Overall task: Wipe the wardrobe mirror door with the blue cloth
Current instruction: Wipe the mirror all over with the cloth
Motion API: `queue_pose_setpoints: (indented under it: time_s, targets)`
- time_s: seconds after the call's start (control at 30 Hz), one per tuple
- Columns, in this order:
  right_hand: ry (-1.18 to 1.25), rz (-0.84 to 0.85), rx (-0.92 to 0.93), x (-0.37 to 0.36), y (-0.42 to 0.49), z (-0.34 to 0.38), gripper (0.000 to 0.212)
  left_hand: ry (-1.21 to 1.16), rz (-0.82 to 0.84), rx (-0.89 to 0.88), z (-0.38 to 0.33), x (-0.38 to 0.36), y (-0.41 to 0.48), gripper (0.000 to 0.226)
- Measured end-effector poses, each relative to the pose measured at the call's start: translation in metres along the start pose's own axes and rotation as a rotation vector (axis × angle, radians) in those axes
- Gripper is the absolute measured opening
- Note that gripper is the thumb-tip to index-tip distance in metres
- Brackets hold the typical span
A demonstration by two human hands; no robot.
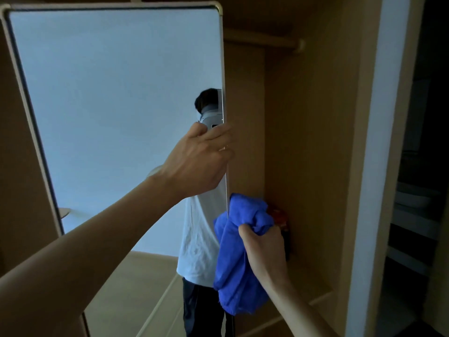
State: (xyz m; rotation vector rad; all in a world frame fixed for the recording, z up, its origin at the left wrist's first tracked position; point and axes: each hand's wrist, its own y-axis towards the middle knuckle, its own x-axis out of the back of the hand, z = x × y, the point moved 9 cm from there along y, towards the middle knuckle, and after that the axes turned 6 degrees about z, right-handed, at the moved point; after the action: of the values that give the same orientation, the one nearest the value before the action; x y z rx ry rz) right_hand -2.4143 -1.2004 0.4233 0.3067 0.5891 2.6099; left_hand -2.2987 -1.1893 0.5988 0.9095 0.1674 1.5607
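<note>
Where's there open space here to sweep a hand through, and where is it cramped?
Free: the mirror door glass between its top and left frame and the left hand; also the wardrobe hollow under the rail. Crowded: the mirror's right edge, where that hand grips, and just below, where the right hand bunches the blue cloth before a reddish object.

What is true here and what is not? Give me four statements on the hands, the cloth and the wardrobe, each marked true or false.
1. The right hand grips the blue cloth. True.
2. The left hand holds the mirror door by its edge. True.
3. The blue cloth is spread flat on the middle of the mirror. False: it hangs bunched from the right hand beside the door's edge.
4. Clothes hang from the rail inside the wardrobe. False: no clothes show on the rail.
</note>
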Motion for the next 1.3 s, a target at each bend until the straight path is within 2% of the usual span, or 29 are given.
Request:
queue_pose_setpoints:
  time_s: [0.13, 0.27, 0.4, 0.53, 0.67, 0.9, 1.03, 1.3]
  targets:
    - [0.011, 0.001, -0.052, -0.004, -0.005, -0.019, 0.024, 0.015, 0.032, -0.008, 0.003, 0.001, 0.004, 0.029]
    - [0.045, -0.013, 0.059, -0.005, 0.006, 0.007, 0.028, 0.090, 0.030, 0.000, 0.003, 0.004, 0.007, 0.026]
    - [0.089, 0.016, 0.133, -0.004, 0.029, 0.048, 0.040, 0.046, -0.007, -0.003, 0.009, 0.012, 0.021, 0.022]
    - [0.129, 0.022, 0.222, 0.000, 0.047, 0.090, 0.039, 0.118, 0.015, 0.053, 0.035, 0.017, 0.037, 0.035]
    - [0.155, 0.005, 0.270, 0.005, 0.054, 0.112, 0.041, 0.161, 0.088, 0.083, 0.051, 0.022, 0.047, 0.033]
    - [0.038, 0.020, 0.188, 0.001, 0.032, 0.062, 0.040, 0.159, 0.060, 0.044, 0.054, 0.022, 0.043, 0.036]
    - [0.027, 0.006, 0.188, 0.002, 0.031, 0.059, 0.040, 0.125, 0.038, 0.049, 0.056, 0.023, 0.041, 0.034]
    - [0.101, -0.008, 0.305, 0.007, 0.064, 0.130, 0.045, 0.115, 0.023, 0.032, 0.056, 0.024, 0.043, 0.035]
